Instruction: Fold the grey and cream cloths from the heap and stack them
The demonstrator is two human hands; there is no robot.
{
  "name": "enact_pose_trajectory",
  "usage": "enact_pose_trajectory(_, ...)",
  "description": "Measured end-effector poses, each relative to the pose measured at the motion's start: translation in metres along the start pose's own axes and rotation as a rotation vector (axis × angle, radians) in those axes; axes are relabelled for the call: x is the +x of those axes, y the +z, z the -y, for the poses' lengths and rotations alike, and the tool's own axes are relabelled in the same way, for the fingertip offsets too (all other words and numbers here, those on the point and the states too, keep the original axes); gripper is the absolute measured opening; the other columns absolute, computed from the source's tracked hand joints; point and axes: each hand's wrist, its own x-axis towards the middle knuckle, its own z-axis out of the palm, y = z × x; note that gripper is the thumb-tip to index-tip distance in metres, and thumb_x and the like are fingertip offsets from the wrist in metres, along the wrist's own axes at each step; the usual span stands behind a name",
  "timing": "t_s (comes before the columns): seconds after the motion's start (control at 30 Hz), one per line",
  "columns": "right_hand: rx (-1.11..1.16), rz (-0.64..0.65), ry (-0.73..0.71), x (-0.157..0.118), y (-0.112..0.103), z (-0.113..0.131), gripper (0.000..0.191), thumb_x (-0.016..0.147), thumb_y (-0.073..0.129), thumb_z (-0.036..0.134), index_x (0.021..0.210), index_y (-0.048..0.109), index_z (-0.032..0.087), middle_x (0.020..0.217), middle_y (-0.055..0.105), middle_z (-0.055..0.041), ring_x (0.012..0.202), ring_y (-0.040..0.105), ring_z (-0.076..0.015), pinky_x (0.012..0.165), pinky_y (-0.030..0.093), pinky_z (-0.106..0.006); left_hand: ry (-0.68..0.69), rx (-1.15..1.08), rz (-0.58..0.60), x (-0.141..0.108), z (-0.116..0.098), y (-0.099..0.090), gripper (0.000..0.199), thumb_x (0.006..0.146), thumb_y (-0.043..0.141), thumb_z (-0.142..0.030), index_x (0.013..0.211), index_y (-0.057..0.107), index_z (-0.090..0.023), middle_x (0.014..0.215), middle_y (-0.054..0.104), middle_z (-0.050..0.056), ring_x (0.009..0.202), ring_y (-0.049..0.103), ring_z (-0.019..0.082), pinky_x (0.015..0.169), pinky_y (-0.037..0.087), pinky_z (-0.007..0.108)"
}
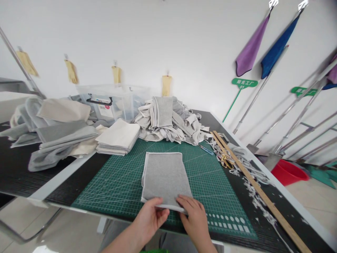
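A folded grey cloth point(167, 177) with pale edges lies on the green cutting mat point(116, 182). My left hand point(149, 219) pinches its near edge at the left, thumb above and fingers curled beneath. At the near right corner, my right hand point(193, 216) grips the same edge, fingers on top and thumb underneath. A stack of folded cream cloths point(118, 135) sits beyond the mat's left side. Behind the grey cloth rises a heap of grey and white cloths point(181, 121), with a folded grey piece on top.
More cloths point(63, 133) pile at the left, by a clear plastic box point(105, 105). To the right lie blue snips point(206, 150), gold-handled scissors point(226, 162), wooden strips point(258, 189) and white scraps. A red basin point(289, 173) stands on the floor.
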Motion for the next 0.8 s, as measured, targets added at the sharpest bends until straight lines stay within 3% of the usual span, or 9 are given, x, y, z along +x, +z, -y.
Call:
enact_pose_trajectory(0.13, 0.011, -0.059, 0.109, -0.001, -0.004, -0.002, 0.033, 0.066, 0.042, 0.013, 0.09, 0.059, 0.026, 0.095, 0.061, 0.0008, 0.089, 0.052, -0.0165, 0.074, 0.037, -0.029, -0.098, 0.293, 0.087, -0.008, 0.006, -0.006, 0.037, 0.068, 0.043, -0.044, 0.084, 0.053, -0.012, 0.078, 0.057, 0.005, 0.052, 0.053, 0.01, 0.029, 0.034, 0.015)
enact_pose_trajectory(0.27, 0.0, -0.093, 0.121, -0.001, -0.002, 0.0, 0.035, 0.064, 0.041, 0.008, 0.088, 0.06, 0.024, 0.091, 0.062, 0.0015, 0.084, 0.052, -0.0168, 0.073, 0.038, -0.028, -0.097, 0.745, 0.408, -0.017, 0.019, -0.008, 0.035, 0.066, 0.042, -0.042, 0.082, 0.057, -0.015, 0.077, 0.058, 0.006, 0.043, 0.047, 0.007, 0.029, 0.024, 0.013)
enact_pose_trajectory(0.33, -0.006, -0.103, 0.103, -0.002, 0.0, 0.0, 0.037, 0.062, 0.041, 0.005, 0.087, 0.061, 0.024, 0.091, 0.062, 0.0021, 0.083, 0.051, -0.0169, 0.073, 0.038, -0.027, 0.11, 1.055, 0.546, -0.024, 0.021, -0.007, 0.031, 0.065, 0.047, -0.039, 0.077, 0.059, -0.014, 0.072, 0.058, 0.007, 0.045, 0.046, 0.007, 0.035, 0.03, 0.015)
enact_pose_trajectory(0.4, -0.002, -0.109, 0.083, -0.004, 0.001, 0.002, 0.038, 0.061, 0.041, 0.004, 0.087, 0.061, 0.024, 0.091, 0.062, 0.0024, 0.081, 0.051, -0.0169, 0.073, 0.038, -0.027, 0.539, 1.342, 0.596, -0.033, 0.017, -0.004, 0.027, 0.066, 0.049, -0.035, 0.083, 0.059, -0.017, 0.083, 0.058, 0.008, 0.062, 0.052, 0.012, 0.052, 0.04, 0.021)
enact_pose_trajectory(0.47, 0.021, -0.103, 0.084, -0.007, 0.001, 0.007, 0.037, 0.063, 0.04, 0.005, 0.086, 0.06, 0.025, 0.088, 0.062, 0.0023, 0.079, 0.051, -0.0163, 0.07, 0.039, -0.025, 0.957, 1.596, 0.552, -0.041, 0.009, -0.001, 0.029, 0.069, 0.048, -0.029, 0.096, 0.055, -0.022, 0.104, 0.052, 0.009, 0.087, 0.049, 0.019, 0.076, 0.038, 0.031)
enact_pose_trajectory(0.53, 0.051, -0.085, 0.094, -0.011, 0.002, 0.012, 0.034, 0.064, 0.04, 0.005, 0.083, 0.06, 0.025, 0.082, 0.062, 0.0021, 0.075, 0.05, -0.0157, 0.068, 0.039, -0.024, 1.206, 1.816, 0.465, -0.043, 0.001, 0.001, 0.04, 0.07, 0.048, -0.025, 0.109, 0.045, -0.025, 0.121, 0.039, 0.007, 0.105, 0.037, 0.024, 0.091, 0.023, 0.043)
enact_pose_trajectory(0.6, 0.063, -0.08, 0.09, -0.016, 0.004, 0.016, 0.032, 0.063, 0.04, 0.004, 0.078, 0.06, 0.024, 0.076, 0.062, 0.0017, 0.073, 0.05, -0.0156, 0.067, 0.038, -0.024, 1.273, 1.992, 0.382, -0.038, -0.003, -0.002, 0.05, 0.069, 0.049, -0.024, 0.117, 0.035, -0.027, 0.125, 0.034, 0.007, 0.109, 0.032, 0.025, 0.093, 0.009, 0.051)
enact_pose_trajectory(0.67, 0.058, -0.078, 0.064, -0.02, 0.007, 0.019, 0.032, 0.06, 0.041, 0.003, 0.076, 0.06, 0.023, 0.074, 0.062, 0.002, 0.072, 0.05, -0.0158, 0.067, 0.038, -0.024, 1.243, 2.116, 0.333, -0.029, -0.003, -0.008, 0.05, 0.07, 0.049, -0.023, 0.117, 0.033, -0.026, 0.114, 0.045, 0.006, 0.102, 0.039, 0.023, 0.093, 0.005, 0.052)
enact_pose_trajectory(0.8, 0.052, -0.066, 0.018, -0.027, 0.009, 0.019, 0.039, 0.056, 0.041, 0.002, 0.079, 0.059, 0.028, 0.075, 0.062, 0.005, 0.072, 0.051, -0.0147, 0.067, 0.038, -0.023, 1.159, 2.241, 0.225, -0.012, -0.003, -0.024, 0.037, 0.073, 0.043, -0.014, 0.108, 0.042, -0.025, 0.089, 0.055, 0.003, 0.084, 0.047, 0.019, 0.085, 0.026, 0.043)
